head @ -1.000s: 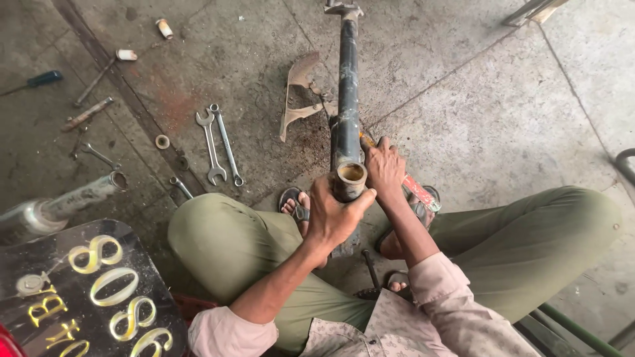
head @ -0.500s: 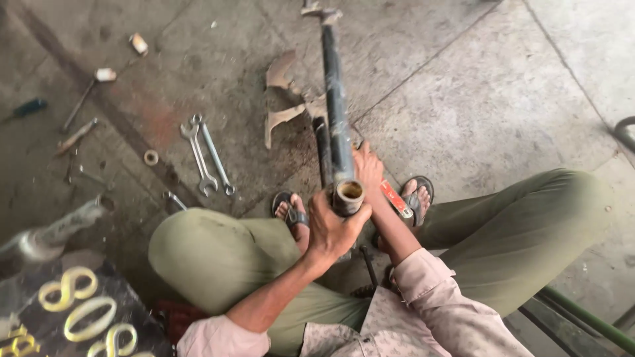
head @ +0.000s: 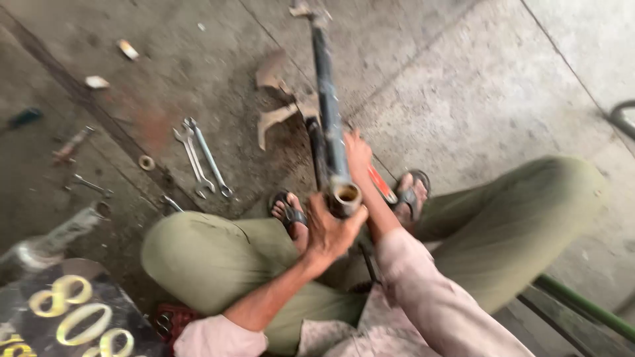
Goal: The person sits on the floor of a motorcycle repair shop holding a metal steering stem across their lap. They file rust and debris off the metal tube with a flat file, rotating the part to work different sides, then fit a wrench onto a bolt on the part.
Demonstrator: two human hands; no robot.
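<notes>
A long dark metal shaft (head: 325, 99) stands slanted from the concrete floor up toward me, its open tubular end (head: 345, 194) near my knees. My left hand (head: 331, 231) grips the shaft just below that open end. My right hand (head: 357, 153) wraps the shaft a little farther down. A second dark rod (head: 317, 152) lies alongside the shaft on its left. A red-handled tool (head: 381, 185) lies on the floor by my right wrist. I am squatting, with my sandalled feet (head: 288, 213) under the shaft.
Two open-ended spanners (head: 202, 157) lie on the floor at left, with a small ring (head: 146, 162) and scattered small tools (head: 73, 142). A torn piece of rusty sheet (head: 278, 99) lies behind the shaft. A grey metal cylinder (head: 49, 241) and a dark plate (head: 33, 317) with gold figures sit at lower left.
The view has shifted and blurred. Both hands keep their grip on the shaft, which now leans a little more to the left.
</notes>
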